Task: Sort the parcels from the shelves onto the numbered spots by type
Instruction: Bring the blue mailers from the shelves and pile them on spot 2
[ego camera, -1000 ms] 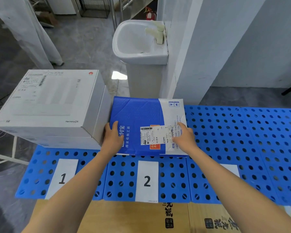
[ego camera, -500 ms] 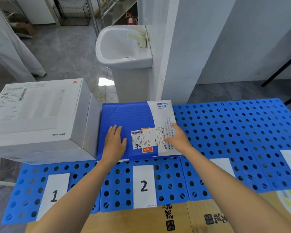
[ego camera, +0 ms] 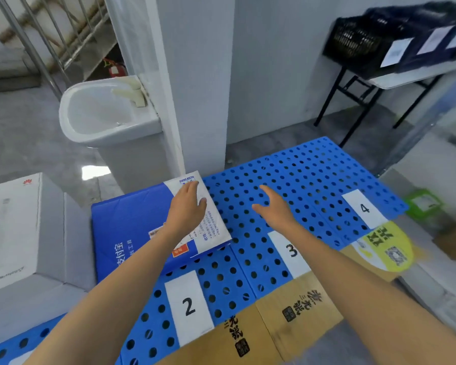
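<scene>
The left hand (ego camera: 187, 206) lies flat with straight fingers on the white end of the blue parcel (ego camera: 124, 227), gripping nothing. The right hand (ego camera: 271, 206) hangs spread and empty over the blue mat (ego camera: 287, 167), behind label 3 (ego camera: 291, 250). The parcel lies behind label 2 (ego camera: 188, 304), its long axis along the mat's near edge and its white end toward 3, with the forearm partly hiding its shipping sticker; a Huawei-marked white box (ego camera: 16, 227) to its left is cut off.

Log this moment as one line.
blue mailer: flat behind label 2 | left hand: open, over mailer | right hand: open, empty, over blue mat
</scene>
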